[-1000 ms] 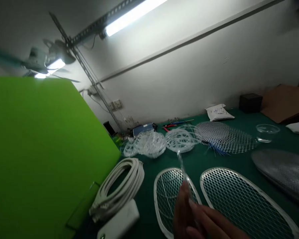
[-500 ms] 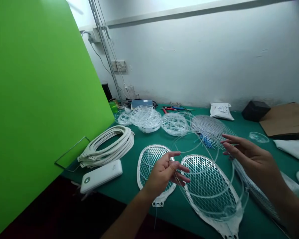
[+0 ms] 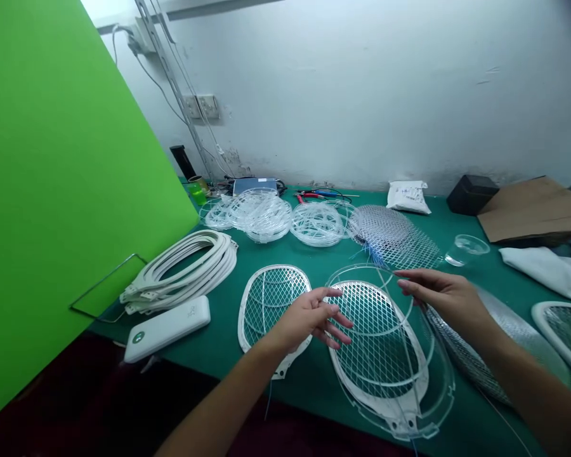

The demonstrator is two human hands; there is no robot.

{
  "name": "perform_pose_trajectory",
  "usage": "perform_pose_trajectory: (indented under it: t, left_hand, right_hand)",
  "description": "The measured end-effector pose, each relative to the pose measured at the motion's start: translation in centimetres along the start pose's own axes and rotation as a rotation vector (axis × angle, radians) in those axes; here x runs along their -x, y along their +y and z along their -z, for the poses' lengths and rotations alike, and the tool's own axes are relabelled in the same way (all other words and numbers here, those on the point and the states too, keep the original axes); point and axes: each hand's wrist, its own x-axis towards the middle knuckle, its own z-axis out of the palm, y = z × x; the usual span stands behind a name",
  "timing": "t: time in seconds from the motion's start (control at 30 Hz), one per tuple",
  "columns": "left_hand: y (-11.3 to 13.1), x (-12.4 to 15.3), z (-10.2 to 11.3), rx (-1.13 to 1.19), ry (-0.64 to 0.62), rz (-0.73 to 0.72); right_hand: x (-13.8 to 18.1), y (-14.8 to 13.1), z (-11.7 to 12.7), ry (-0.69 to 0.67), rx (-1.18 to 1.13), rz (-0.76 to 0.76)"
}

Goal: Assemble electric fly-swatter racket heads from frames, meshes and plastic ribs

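Note:
A clear plastic ribbed oval frame (image 3: 385, 383) overlies a white racket-shaped frame with metal mesh (image 3: 375, 343). My right hand (image 3: 445, 301) pinches the clear frame's upper rim between thumb and fingertips. Spread fingers show on my left hand (image 3: 316, 317), which is open beside the clear frame's left edge; I cannot tell whether a fingertip touches it. Partly behind that hand lies a second white mesh racket frame (image 3: 278, 295), with a thin wire hanging from its lower end.
White oval frames (image 3: 190, 270) are stacked at left behind a white power bank (image 3: 166, 327). Clear frames (image 3: 261, 216), loose mesh sheets (image 3: 390, 231), pliers (image 3: 309, 195) and a white packet (image 3: 408, 197) lie farther back. A plastic cup (image 3: 466, 249) stands right; a green panel (image 3: 76, 190) borders the left.
The clear frame has settled lower and steadier over the right mesh frame. My right fingers have closed in on its rim. The view has shifted rightward, and the cup shows more fully.

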Motion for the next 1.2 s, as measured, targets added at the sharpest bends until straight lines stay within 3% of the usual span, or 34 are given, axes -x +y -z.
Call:
perform_pose_trajectory:
  t: [0.07,0.13,0.23,0.3,0.33,0.4,0.5,0.6,0.73,1.03,1.13,1.2]
  left_hand:
    - [0.0,-0.1,-0.3,0.012,0.041,-0.017]
    - [0.1,-0.1,-0.6,0.050,0.171,-0.111]
    - [0.4,0.5,-0.9,0.132,0.448,-0.405]
    - [0.6,1.4,-1.0,0.053,0.524,-0.653]
    - [0.5,2.0,-1.0,-0.074,0.494,-0.766]
    - [0.2,3.3,-1.2,-0.481,0.308,-0.913]
    - [-0.7,5.0,-1.6,-1.070,-0.054,-0.887]
    - [-1.6,5.8,-1.8,-1.233,-0.149,-0.846]
    - [-2.6,5.8,-1.6,-1.225,-0.119,-0.857]
    - [-3.7,5.7,-1.3,-1.126,-0.096,-0.711]
    - [-3.1,5.3,-1.0,-0.829,0.015,-0.713]
    - [-2.0,4.5,-0.3,-0.362,0.203,-0.779]
  right_hand:
    - [0.0,-0.1,0.0,0.002,-0.005,-0.022]
    - [0.4,-0.5,0.1,0.041,0.002,-0.056]
    - [2.1,-1.6,0.3,0.249,0.036,-0.121]
    - [3.8,-2.2,0.1,0.388,-0.061,-0.138]
    - [4.7,-2.4,-0.1,0.399,-0.181,-0.160]
    - [6.3,-2.4,-0.5,0.276,-0.495,-0.260]
    - [7.8,-1.5,-1.5,0.038,-0.783,-0.442]
    - [8.7,0.1,-2.6,0.036,-0.781,-0.428]
    - [9.5,1.0,-4.0,0.091,-0.765,-0.379]
    - [9.0,0.7,-4.7,0.107,-0.758,-0.372]
    - [9.4,1.9,-4.8,-0.005,-0.761,-0.377]
    - [10.1,2.7,-4.4,-0.103,-0.710,-0.344]
